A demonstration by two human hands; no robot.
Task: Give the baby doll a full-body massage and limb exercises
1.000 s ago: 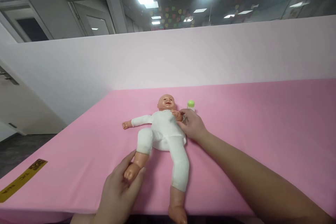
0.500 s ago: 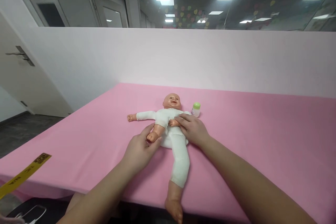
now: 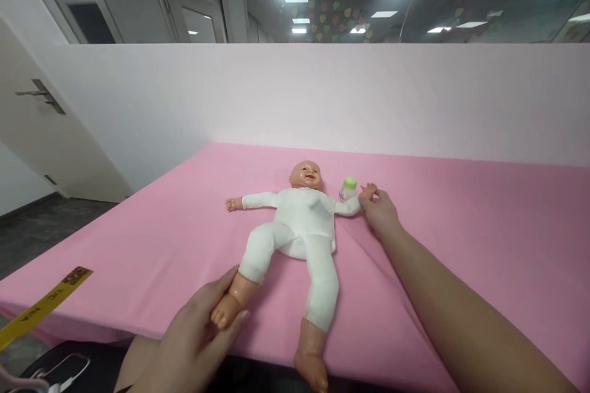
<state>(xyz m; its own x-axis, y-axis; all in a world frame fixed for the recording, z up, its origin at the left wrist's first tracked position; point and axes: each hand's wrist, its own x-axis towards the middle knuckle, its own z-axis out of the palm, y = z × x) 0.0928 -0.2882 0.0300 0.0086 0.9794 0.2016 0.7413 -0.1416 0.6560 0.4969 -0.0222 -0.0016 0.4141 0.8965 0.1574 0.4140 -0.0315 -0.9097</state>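
A baby doll (image 3: 304, 215) in a white cloth body lies on its back on the pink-covered table (image 3: 461, 245), its head toward the wall. My left hand (image 3: 198, 325) is wrapped around the doll's foot on the left side, near the table's front edge. My right hand (image 3: 380, 212) pinches the doll's wrist on the right side, with the arm stretched outward. The doll's other arm lies out to the left, and its other foot hangs over the front edge. Just behind the held arm stands a small bottle (image 3: 349, 187) with a green cap, partly covered by that arm.
A white wall (image 3: 322, 98) with glass above it closes off the back of the table. At the left is a door with a handle (image 3: 41, 93). A yellow strip (image 3: 46, 307) reaches in at the lower left, above a white cable (image 3: 76, 374).
My left hand has drawn the doll's foot down toward the front edge, straightening the leg. My right hand has moved the doll's arm from its belly out to the right.
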